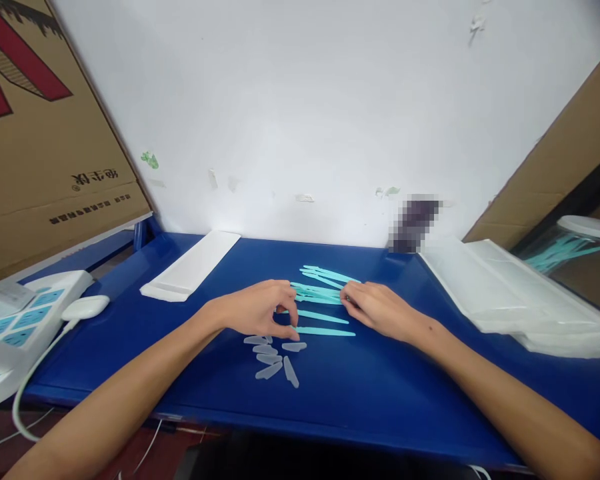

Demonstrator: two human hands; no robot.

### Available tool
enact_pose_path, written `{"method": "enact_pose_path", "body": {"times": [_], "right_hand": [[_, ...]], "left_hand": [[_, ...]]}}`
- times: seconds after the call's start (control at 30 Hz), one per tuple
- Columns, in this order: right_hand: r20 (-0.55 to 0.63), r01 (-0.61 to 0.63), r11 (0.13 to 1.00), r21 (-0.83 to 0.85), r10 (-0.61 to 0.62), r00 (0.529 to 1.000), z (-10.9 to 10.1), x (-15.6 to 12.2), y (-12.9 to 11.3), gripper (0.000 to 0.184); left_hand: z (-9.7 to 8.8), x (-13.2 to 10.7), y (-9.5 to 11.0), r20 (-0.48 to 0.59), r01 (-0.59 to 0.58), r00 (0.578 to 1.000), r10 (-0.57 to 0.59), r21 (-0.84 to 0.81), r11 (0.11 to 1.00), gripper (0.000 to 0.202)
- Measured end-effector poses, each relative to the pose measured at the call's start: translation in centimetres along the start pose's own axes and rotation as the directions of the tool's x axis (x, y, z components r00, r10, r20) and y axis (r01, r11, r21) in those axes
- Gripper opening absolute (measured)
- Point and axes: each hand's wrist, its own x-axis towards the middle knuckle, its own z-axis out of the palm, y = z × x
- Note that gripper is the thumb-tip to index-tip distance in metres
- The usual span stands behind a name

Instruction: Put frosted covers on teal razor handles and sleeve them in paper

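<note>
Thin teal sticks, which look like eyebrow razors (320, 292), lie in a loose bunch on the blue table. My left hand (260, 310) is at their left ends, thumb and forefinger closed around the tip of the nearest razor (327, 331). Another single razor (323, 317) lies just behind that one. At the right ends of the bunch, my right hand (380, 310) has its fingers curled together on the razors; its fingertips are partly hidden. Farther back, a few more razors (330, 273) fan out. Several small clear plastic blade covers (269, 359) are scattered in front of my left hand.
A white packet (193, 267) lies at the back left, near a power strip (30, 320) with a white plug and cable. Clear plastic bags (510, 287) are stacked right. A lidded jar (570, 243) holds more teal sticks. Cardboard (55, 147) stands left; a wall (300, 120) rises behind.
</note>
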Motion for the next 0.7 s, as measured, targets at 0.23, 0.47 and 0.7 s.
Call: {"method": "enact_pose_path", "body": {"times": [0.23, 0.47, 0.7], "right_hand": [[-0.138, -0.121, 0.990, 0.070, 0.129, 0.982, -0.4, -0.3, 1.2, 0.019], [-0.167, -0.156, 0.977, 0.146, 0.180, 0.969, -0.3, -0.9, 2.1, 0.017], [-0.194, -0.184, 0.975, 0.121, 0.205, 0.959, 0.2, -1.0, 2.9, 0.017]], "left_hand": [[1.5, 0.4, 0.8, 0.077, -0.097, 0.993, 0.089, 0.110, 0.989, 0.016], [0.7, 0.3, -2.0, -0.410, -0.013, 0.910, 0.060, 0.117, 0.993, 0.015], [1.4, 0.3, -5.6, -0.701, 0.057, 0.712, -0.032, 0.013, 0.998, 0.018]]}}
